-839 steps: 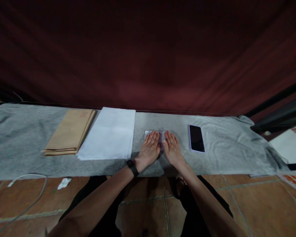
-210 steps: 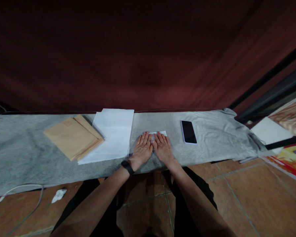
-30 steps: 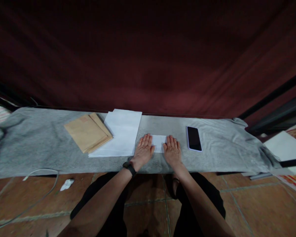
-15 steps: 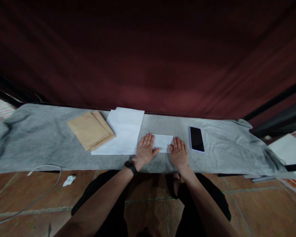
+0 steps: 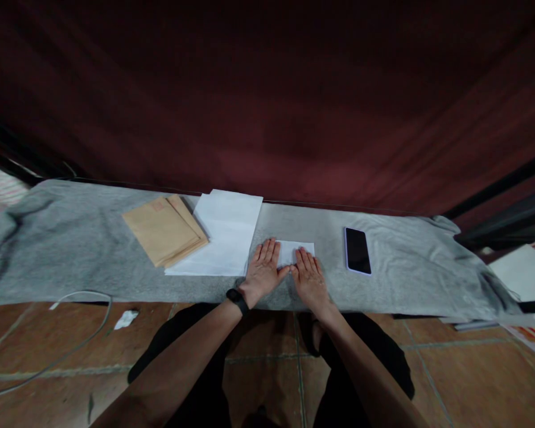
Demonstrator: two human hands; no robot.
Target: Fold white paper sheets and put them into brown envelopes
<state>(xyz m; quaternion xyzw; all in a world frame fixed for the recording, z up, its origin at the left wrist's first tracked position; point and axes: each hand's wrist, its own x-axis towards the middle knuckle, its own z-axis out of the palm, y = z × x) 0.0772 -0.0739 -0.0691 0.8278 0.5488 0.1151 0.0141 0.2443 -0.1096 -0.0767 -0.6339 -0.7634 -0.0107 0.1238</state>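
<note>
A small white piece of paper, seemingly folded (image 5: 288, 250), lies on the grey cloth in front of me. My left hand (image 5: 264, 268) rests flat over its left end, fingers stretched away from me. On its right part lies my right hand (image 5: 310, 279), also flat with the fingers out. The two thumbs nearly meet at the paper's near edge. Both palms hide part of the paper. Left of my left hand is a stack of larger white paper sheets (image 5: 229, 229), and brown envelopes (image 5: 163, 229) overlap its left side.
A phone (image 5: 357, 251) with a dark screen lies to the right on the grey cloth (image 5: 410, 267). Behind the cloth hangs a dark red curtain (image 5: 267, 119). A white cable (image 5: 93, 336) and a crumpled tissue (image 5: 126, 319) are on the tiled floor at left.
My right hand has slid left across the paper, from its right end toward my left hand. The left hand stays in place. The view has shifted slightly.
</note>
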